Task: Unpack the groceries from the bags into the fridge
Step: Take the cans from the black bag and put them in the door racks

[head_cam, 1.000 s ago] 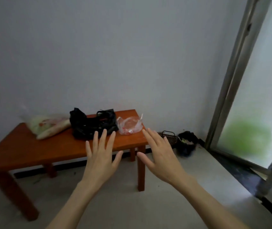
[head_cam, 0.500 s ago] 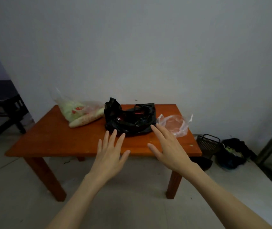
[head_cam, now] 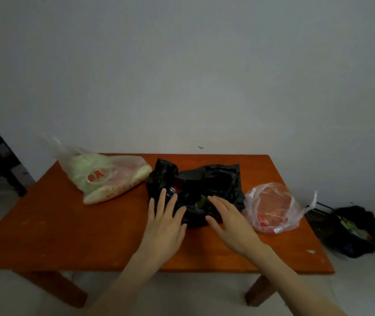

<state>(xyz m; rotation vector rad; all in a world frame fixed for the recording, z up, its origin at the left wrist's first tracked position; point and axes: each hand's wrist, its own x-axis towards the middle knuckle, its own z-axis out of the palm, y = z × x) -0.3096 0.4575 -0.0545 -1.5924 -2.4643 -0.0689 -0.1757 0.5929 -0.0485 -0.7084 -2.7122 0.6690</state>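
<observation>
I see an orange wooden counter against the wall, carrying three bags in a row. The biggest, a clear plastic bag of greens, lies at the back left; I judge it bulky but light, its film slick and the leaves easy to bruise, so I would take it by the loose neck at its upper left. The black plastic bag sits crumpled in the middle with its mouth open, something red and something green just showing inside; it is soft and shapeless, and its weight depends on contents I cannot make out, so I would hold the rim or lift the items out singly. The small clear bag at the right holds something flat and reddish, and looks light and limp. My left hand hovers with straight, spread fingers, their tips over the black bag's near left edge; I cannot tell if they touch. My right hand is flat too, holding nothing, fingertips at the bag's near middle.
</observation>
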